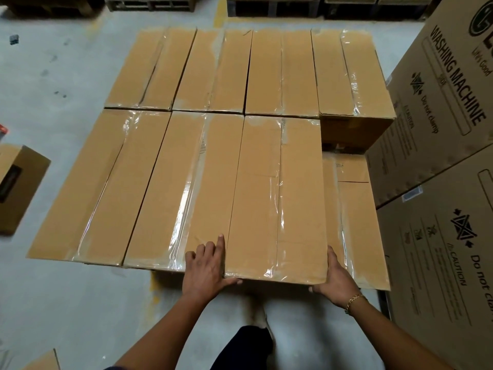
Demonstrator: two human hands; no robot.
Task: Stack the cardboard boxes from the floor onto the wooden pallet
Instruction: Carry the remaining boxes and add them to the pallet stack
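Observation:
Several long taped cardboard boxes lie side by side in two rows; the pallet under them is hidden. The near right box [277, 198] of the upper layer is the one I hold. My left hand [206, 265] grips its near left corner, thumb under the front edge and fingers lying on the neighbouring box [181, 188]. My right hand [336, 276] clasps its near right corner from the side. To the right, a lower box [354, 214] shows one layer down, with the slot above it unfilled.
Tall washing-machine cartons [440, 129] stand close on the right. A small cardboard box [18, 182] sits on the grey floor [66, 303] at the left, and another box corner [45, 361] shows at the bottom left. Dark pallets [149, 4] line the far edge.

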